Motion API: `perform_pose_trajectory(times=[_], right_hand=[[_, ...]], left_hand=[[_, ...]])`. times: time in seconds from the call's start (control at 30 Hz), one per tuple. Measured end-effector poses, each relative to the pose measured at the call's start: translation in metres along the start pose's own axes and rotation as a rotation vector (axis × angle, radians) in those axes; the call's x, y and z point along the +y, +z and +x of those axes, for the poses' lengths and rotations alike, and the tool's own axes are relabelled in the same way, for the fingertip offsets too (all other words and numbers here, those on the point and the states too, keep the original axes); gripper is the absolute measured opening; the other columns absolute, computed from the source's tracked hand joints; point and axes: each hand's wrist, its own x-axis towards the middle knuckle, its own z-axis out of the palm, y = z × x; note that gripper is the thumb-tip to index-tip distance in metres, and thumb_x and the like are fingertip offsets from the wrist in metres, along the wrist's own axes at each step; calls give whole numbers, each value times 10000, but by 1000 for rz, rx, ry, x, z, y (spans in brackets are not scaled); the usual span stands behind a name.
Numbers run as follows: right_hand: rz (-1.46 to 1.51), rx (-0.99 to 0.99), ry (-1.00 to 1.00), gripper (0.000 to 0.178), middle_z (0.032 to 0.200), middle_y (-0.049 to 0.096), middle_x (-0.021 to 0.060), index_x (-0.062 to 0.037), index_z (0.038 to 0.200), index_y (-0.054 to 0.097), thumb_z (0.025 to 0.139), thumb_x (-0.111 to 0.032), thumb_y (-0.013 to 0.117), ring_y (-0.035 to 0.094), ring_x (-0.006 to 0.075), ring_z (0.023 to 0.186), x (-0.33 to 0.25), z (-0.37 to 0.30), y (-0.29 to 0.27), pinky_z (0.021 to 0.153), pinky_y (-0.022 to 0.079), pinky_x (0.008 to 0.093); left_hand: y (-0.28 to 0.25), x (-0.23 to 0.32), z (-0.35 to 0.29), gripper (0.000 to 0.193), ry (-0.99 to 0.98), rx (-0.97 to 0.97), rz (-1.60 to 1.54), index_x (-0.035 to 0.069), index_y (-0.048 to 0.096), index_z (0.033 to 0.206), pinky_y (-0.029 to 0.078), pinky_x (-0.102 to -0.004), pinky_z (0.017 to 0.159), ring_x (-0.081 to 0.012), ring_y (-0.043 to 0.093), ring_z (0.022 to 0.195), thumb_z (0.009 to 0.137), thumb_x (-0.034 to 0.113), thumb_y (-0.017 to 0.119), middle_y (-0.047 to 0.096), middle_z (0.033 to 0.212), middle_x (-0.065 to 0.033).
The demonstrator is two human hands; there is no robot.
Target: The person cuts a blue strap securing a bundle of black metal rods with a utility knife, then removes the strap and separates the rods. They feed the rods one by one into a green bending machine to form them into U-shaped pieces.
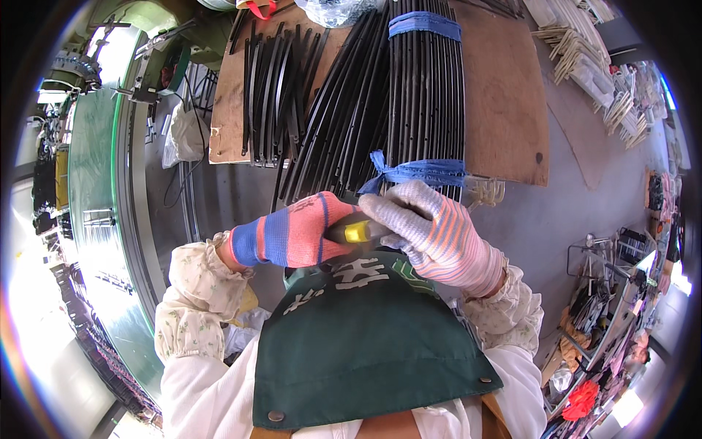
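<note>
My left hand (303, 228), in a pink glove with a blue cuff, is closed around a dark, rounded object with a yellow band (357, 233). Its exact kind does not show. My right hand (431, 230), in a grey and pink striped glove, has its fingers bent over the same object's right end. Both hands meet in front of my chest. Just beyond them lies a bundle of black metal bars (425, 95), tied with a blue cloth strip at the far end (424, 26) and another at the near end (424, 173).
The bars rest on a brown wooden board (504, 110). Loose black bars (344, 110) lie left of the bundle, with curved black strips (274, 91) farther left. A green-edged bench (99, 175) runs along the left; a loaded rack (599, 314) stands at right.
</note>
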Motion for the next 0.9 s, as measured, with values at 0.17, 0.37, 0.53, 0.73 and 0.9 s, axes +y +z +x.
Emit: perform_pose_trajectory(times=[0.17,0.37,0.53,0.73,0.9], right_hand=[[-22,-25,-16,476,961,597,100,-39,1173,636,708,-7,731,630,275,824,-3,-2,1,675,534,355],[-127,24,-111,458,930,588,102,-5,1148,633,700,-18,728,622,270,794,-2,-5,5,647,523,351],[-252,100,-61,463,915,584,100,-13,1138,646,683,-21,733,623,279,745,-8,-18,15,568,514,355],[-152,152,-71,546,1097,612,162,-56,1238,612,711,55,700,657,318,882,1,-20,20,681,570,352],[144,174,153,477,1180,611,170,-50,1290,568,831,16,680,659,299,1002,-3,-20,11,839,545,320]], left_hand=[[7,1,0,204,-5,50,92,-28,653,863,465,-377,629,-314,629,699,780,150,709,632,734,-194],[0,19,7,353,-234,-174,163,31,625,1076,470,-372,755,-286,615,839,746,95,733,631,882,-139],[10,12,10,301,-74,-46,288,32,636,1002,501,-397,602,-340,641,672,750,187,693,626,702,-172],[21,22,15,431,-71,253,744,47,591,987,488,-425,608,-381,586,693,594,162,725,598,763,-145],[17,37,12,566,-105,276,891,-5,563,1071,477,-425,750,-330,595,895,659,338,745,570,1013,-169]])
